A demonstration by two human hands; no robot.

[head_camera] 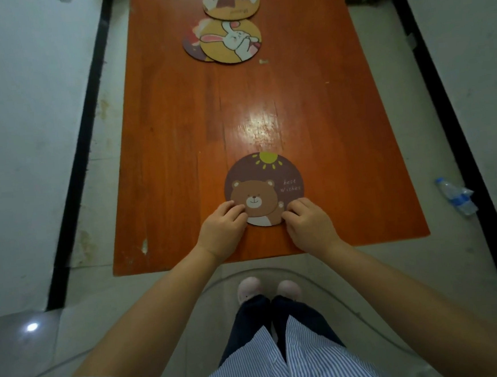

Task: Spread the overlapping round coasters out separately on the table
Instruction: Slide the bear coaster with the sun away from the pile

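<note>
A brown round coaster with a bear and a sun (264, 184) lies flat near the front edge of the orange wooden table (341, 139). My left hand (224, 230) pinches its lower left rim, and my right hand (308, 223) pinches its lower right rim. Farther back, a yellow rabbit coaster (231, 41) overlaps a dark coaster (190, 45) beneath its left side. At the far end another yellow coaster (231, 9) lies under further coasters cut off by the frame's top.
A plastic water bottle (456, 196) lies on the floor to the right of the table. White walls with black base strips stand on both sides. My feet in pink slippers (268, 288) are on the tiled floor before the table.
</note>
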